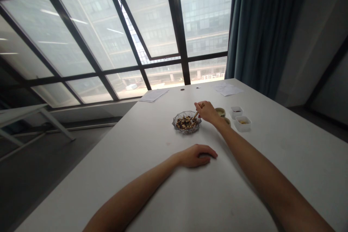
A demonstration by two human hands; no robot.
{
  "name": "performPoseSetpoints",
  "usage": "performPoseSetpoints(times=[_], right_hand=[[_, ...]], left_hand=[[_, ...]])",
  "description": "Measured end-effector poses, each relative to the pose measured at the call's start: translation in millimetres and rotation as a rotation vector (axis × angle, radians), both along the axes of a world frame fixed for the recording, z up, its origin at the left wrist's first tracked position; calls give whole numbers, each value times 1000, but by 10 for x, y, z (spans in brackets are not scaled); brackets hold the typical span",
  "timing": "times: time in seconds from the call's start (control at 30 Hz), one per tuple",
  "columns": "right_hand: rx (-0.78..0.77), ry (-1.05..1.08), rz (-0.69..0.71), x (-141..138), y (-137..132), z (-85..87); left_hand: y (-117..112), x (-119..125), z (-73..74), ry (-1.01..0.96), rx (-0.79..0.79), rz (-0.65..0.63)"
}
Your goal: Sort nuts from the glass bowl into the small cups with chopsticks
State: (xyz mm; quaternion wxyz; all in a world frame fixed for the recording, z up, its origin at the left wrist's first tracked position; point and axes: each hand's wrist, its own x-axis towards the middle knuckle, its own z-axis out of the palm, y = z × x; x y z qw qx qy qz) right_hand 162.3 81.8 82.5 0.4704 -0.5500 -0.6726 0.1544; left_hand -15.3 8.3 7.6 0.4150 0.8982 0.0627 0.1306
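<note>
My right hand (207, 111) is closed around wooden chopsticks (196, 114). Their tips reach down into a clear scalloped glass bowl (174, 124), among a mix of dark and light beans or nuts (186, 122) too small to tell apart. My left hand (197, 155) rests flat on the white table, nearer to me than the bowl, with its fingers stretched out to the right and holding nothing. Beside my right wrist stand two small greenish round dishes (220, 111), partly hidden by the wrist and forearm.
Right of the dishes are two clear plastic tubs, one with dark bits (236, 111) and one with pale yellowish pieces (243, 123). Paper sheets (153, 95) and more papers (228, 89) lie at the white table's (130, 141) far side, near a small dark disc (182, 89).
</note>
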Motion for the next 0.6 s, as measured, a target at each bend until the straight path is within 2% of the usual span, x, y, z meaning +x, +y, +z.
performPoseSetpoints(times=[0.13,0.27,0.43,0.6], right_hand=[[-8,54,-15,-1,5,14],[-14,130,-14,32,-37,121],[49,204,-88,178,-214,438],[187,257,-311,645,-500,836]], left_hand=[[7,-4,-11,8,4,7],[15,-5,-22,18,3,1],[17,-8,-12,16,16,-8],[13,-7,-3,20,16,-11]])
